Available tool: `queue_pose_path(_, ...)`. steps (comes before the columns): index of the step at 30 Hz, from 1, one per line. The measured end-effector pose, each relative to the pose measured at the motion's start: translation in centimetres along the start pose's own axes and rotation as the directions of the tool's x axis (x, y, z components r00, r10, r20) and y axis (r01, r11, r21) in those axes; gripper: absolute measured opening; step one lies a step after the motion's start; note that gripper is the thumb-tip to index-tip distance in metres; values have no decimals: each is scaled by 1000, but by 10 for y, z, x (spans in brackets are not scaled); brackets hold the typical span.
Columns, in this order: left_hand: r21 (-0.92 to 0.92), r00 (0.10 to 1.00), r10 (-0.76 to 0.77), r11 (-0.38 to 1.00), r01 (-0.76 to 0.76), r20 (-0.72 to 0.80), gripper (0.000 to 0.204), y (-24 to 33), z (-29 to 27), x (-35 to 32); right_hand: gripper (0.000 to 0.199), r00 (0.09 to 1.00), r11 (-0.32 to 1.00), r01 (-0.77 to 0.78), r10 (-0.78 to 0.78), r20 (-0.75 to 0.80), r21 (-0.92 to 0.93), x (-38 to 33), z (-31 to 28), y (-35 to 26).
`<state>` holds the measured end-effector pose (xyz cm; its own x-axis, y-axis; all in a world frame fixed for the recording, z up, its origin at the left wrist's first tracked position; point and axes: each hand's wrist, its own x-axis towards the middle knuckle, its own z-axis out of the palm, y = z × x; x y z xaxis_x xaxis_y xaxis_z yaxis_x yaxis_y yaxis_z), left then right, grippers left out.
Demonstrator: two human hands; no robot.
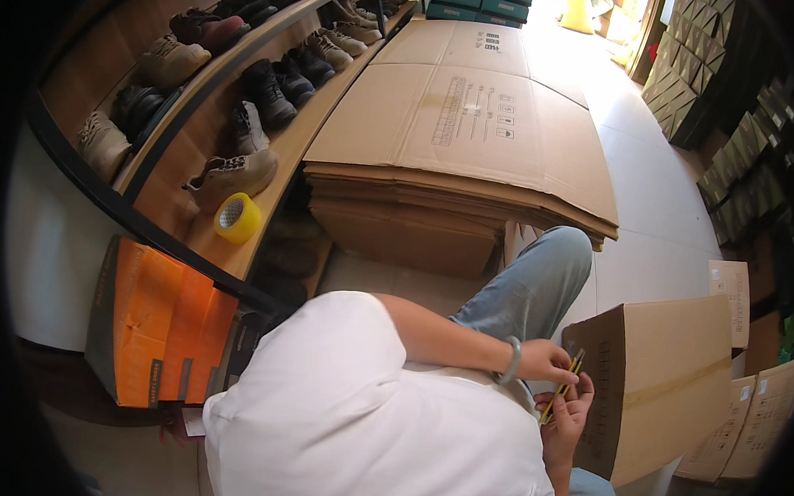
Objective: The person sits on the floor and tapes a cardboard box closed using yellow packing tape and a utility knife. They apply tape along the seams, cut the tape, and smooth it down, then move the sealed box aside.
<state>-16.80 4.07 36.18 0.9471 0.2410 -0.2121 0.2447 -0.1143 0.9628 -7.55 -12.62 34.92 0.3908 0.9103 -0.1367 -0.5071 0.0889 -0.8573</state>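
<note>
My left hand (pixel 543 362), with a pale green bangle on its wrist, pinches the upper part of a slim yellow-and-black utility knife (pixel 563 387). My right hand (pixel 567 424) comes up from the lower edge and cups the knife's lower end from beneath. Both hands sit in front of my white shirt, just left of a brown cardboard box (pixel 673 387) sealed with tape. My knee in blue jeans (pixel 547 273) is above the hands.
A tall stack of flat cardboard sheets (pixel 463 132) lies ahead. Wooden shelves with shoes (pixel 260 95) and a yellow tape roll (pixel 237 218) run along the left. An orange box (pixel 159 326) stands low at the left. More cartons (pixel 753 419) are at the right.
</note>
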Motion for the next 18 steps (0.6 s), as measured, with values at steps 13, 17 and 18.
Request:
queue_pose_path(13,260,-569,337,941,215,-750,38,-66,-285,-207,35,934,981,-41,-30,-355,-190,-16,-34,-4)
queue_pose_path(17,-156,-662,639,663,732,-392,20,-124,-337,-374,35,964,956,-31,-49,-262,-292,-17,-26,-2)
queue_pose_path(18,-244,-689,597,656,714,-412,19,-131,-334,-400,34,969,948,-33,-47,-241,-317,-17,-25,-2)
